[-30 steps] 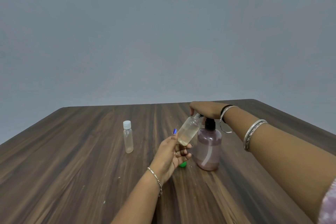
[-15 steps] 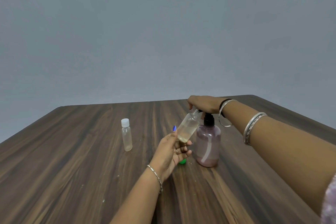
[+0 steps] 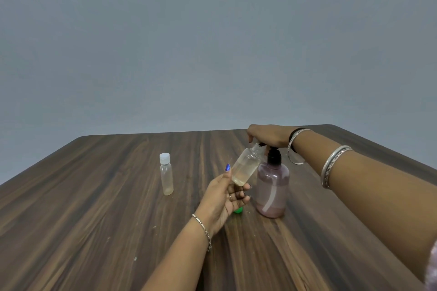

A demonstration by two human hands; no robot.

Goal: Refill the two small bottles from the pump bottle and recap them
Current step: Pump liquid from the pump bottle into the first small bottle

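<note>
Table unchanged, right hand still pumping

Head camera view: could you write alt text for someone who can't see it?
A left hand tilts an open small bottle under the pump bottle spout while the right hand rests on the pump. A capped small bottle stands apart on the wooden table.

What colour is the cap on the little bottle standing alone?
White, on the small capped bottle in the head view, the only camera.
</note>
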